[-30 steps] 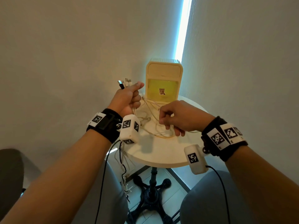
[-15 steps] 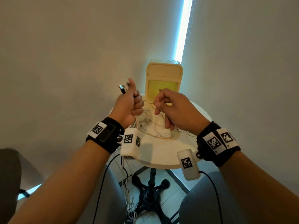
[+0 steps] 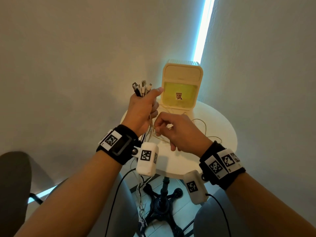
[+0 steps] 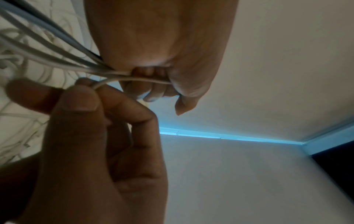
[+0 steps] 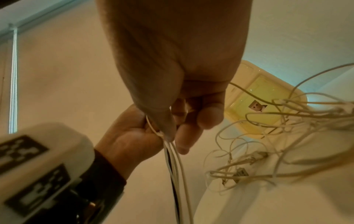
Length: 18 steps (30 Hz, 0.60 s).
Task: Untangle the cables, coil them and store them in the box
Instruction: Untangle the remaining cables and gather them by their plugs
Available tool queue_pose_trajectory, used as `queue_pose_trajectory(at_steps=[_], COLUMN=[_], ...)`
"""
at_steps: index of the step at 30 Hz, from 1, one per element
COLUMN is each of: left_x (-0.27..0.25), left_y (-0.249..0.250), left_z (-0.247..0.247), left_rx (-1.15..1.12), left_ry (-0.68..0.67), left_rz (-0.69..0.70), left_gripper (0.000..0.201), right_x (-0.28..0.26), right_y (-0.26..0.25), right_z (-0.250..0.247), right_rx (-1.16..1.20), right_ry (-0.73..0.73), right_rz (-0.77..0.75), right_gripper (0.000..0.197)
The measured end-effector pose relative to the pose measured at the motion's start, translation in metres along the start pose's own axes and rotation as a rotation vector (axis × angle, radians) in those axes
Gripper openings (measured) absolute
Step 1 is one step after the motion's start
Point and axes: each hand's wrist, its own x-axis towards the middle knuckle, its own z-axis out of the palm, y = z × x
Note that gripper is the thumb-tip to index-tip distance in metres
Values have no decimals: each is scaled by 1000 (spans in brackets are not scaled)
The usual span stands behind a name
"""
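My left hand [image 3: 142, 106] is raised over the table's left edge, gripping a bundle of several cables [image 4: 57, 60]. Their plugs [image 3: 142, 88] stick up above the fist, and the cords hang down past the table. Right below it, my right hand [image 3: 172, 129] pinches one white cable [image 4: 134, 79] between thumb and forefinger where it leaves the fist. A loose tangle of thin white cables [image 5: 268, 151] lies on the round white table [image 3: 213, 159]. The cream box with a yellow window [image 3: 181, 84] stands at the table's back.
Two walls meet in a corner just behind the table. A black pedestal base [image 3: 162, 202] stands on the tiled floor between my knees. Cable ends [image 3: 142, 211] dangle toward the floor. A dark chair seat [image 3: 13, 185] is at the lower left.
My left hand has risen, so the plugs stand clear above the fist. My right hand has dropped from in front of the box to just under the left fist.
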Motion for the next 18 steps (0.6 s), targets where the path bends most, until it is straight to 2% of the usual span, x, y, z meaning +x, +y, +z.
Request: queue_pose_trajectory(at_steps=[5,8,12,15,18], left_x=[-5,-9,-11,-9,-6], left_y=[2,4,4,3,5], left_z=[1,1,1,-3,-8], left_rx=[133,165,144,77,35], left_ry=[23,17,22,58,41], left_rz=[50,80,65,55,67], left_gripper=[45,52,60,52,49], right_x=[9,13,10,5,1], right_y=[3,8,5,-4,-9], right_z=[7,11,17,15,-3], right_rx=[-64,-114,-58,-17,15], right_ry=[96,142,118,46,46], right_rz=[-25,-3,105,118,125], right_gripper=[12,10,15,17,19])
